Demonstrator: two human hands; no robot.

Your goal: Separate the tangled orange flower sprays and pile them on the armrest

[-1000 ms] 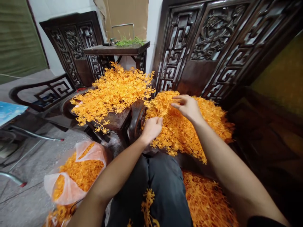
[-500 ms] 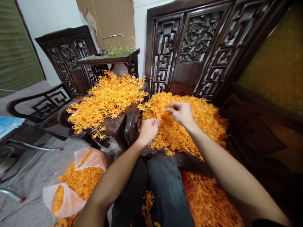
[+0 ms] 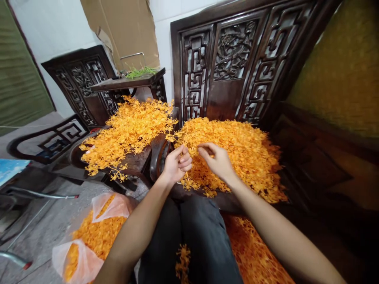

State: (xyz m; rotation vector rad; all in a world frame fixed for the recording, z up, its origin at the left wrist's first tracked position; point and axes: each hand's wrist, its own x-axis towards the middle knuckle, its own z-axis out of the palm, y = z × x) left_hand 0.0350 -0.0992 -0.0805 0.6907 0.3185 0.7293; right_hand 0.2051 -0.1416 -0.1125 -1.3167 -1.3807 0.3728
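both hands have drawn together at the frame's centre since a second ago: the left hand (image 3: 177, 163) is curled around a thin orange sprig (image 3: 187, 178), and the right hand (image 3: 217, 161), lowered from the orange pile (image 3: 237, 152), pinches at the sprig beside it. judging by this, picking has given way to working one piece.

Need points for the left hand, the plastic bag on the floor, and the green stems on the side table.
left hand (image 3: 175, 165), head view, on the knuckles, closed on a thin orange sprig.
plastic bag (image 3: 84, 263), head view, on its translucent lower-left wall.
green stems (image 3: 141, 72), head view, on the middle of the bundle.
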